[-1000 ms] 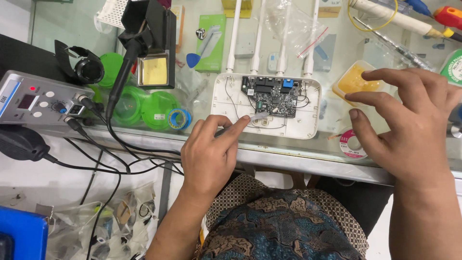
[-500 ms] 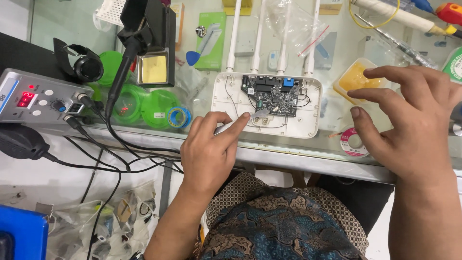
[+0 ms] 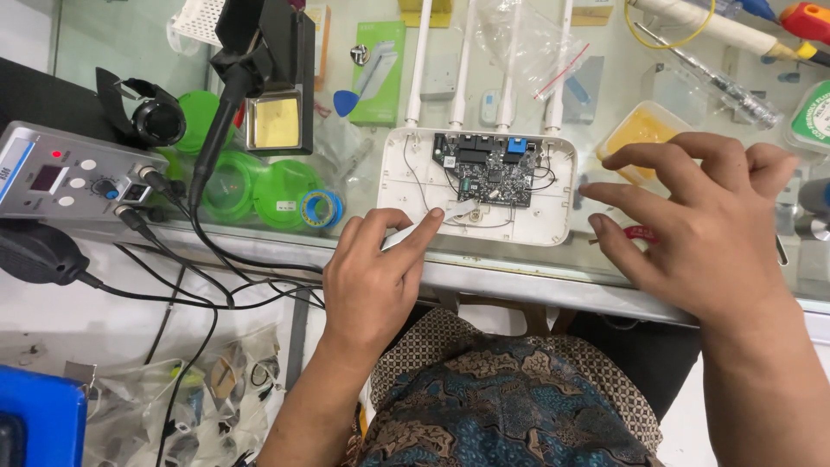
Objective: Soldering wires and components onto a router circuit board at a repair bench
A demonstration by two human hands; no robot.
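An opened white router (image 3: 406,177) lies on the glass counter, its dark circuit board (image 3: 488,169) bare and several white antennas (image 3: 462,65) pointing away from me. My left hand (image 3: 372,281) grips a thin pale metal tool (image 3: 441,220) under the outstretched index finger. The tool's tip rests at the board's near edge. My right hand (image 3: 705,229) hovers just right of the router with its fingers spread and holds nothing. A yellow tub (image 3: 635,130) lies just beyond its fingertips.
A grey soldering station (image 3: 60,177) sits at the left, its black cables (image 3: 173,259) hanging over the counter edge. A black iron stand (image 3: 272,82), green tubs (image 3: 259,186) and a blue tape roll (image 3: 322,207) are left of the router. Screwdrivers (image 3: 718,30) lie at the back right.
My right hand has drifted a little left, towards the router's right edge. My left hand stays put with the tool at the board.
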